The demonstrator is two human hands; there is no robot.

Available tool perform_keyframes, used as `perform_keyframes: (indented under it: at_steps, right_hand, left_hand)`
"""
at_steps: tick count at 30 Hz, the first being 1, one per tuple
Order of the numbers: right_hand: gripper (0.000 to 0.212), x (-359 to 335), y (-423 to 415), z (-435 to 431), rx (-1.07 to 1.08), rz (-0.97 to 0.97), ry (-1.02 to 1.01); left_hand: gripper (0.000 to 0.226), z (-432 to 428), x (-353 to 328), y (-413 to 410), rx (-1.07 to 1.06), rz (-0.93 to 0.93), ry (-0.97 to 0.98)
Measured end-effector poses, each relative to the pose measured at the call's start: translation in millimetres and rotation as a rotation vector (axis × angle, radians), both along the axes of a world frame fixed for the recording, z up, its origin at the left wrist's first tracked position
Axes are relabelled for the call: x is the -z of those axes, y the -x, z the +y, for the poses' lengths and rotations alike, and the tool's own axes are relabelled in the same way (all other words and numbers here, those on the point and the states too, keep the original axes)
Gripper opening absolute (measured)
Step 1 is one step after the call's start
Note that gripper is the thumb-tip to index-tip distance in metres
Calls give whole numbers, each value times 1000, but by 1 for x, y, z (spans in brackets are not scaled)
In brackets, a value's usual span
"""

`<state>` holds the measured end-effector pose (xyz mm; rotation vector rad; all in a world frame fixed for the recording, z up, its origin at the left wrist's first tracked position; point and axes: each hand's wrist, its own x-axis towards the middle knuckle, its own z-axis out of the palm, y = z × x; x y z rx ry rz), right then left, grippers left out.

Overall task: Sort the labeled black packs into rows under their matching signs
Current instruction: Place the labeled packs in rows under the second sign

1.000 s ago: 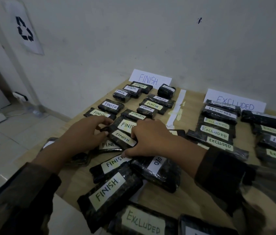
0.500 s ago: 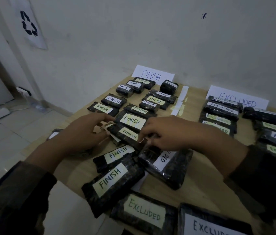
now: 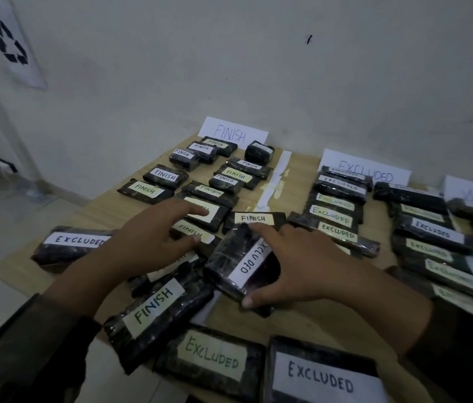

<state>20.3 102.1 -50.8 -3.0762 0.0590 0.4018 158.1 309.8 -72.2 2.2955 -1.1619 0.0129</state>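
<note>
Black packs with white or pale green labels cover your wooden desk [image 3: 296,324], which stands against a white wall. Your right hand [image 3: 296,266] grips the turned EXCLUDED pack [image 3: 238,263], whose label runs away from you rather than across. Your fingers curl over its far end and your thumb clamps its near edge. That pack sits in the middle of the desk, overlapping the packs beside it; whether it is lifted clear cannot be told.

Your left hand [image 3: 148,242] holds nothing. Its fingers are spread and nearly straight above the near end of the FINISH rows, with the index tip over a white label. Contact there cannot be told.

The FINISH sign [image 3: 233,132] leans on the wall at the back, with two rows of FINISH packs running from it toward you. A lone FINISH pack [image 3: 255,219] lies just beyond your right fingertips. A white paper strip [image 3: 276,181] separates those rows from the rows under the EXCLUDED sign [image 3: 366,170] on the right.

Near you lie a large FINISH pack [image 3: 156,312] and two EXCLUDED packs at the near edge [image 3: 212,359]. Another EXCLUDED pack [image 3: 75,242] lies at the far left.
</note>
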Motion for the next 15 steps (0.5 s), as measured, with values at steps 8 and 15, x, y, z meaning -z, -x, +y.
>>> perform_keyframes:
  at_steps: [8, 15]
  right_hand:
    - [104, -17, 15, -18, -89, -35, -208]
    - [69, -44, 69, -23, -83, 125, -301]
  left_hand:
    - [39, -22, -8, 6, 25, -22, 5]
    - [40, -27, 5, 8, 48, 7, 9]
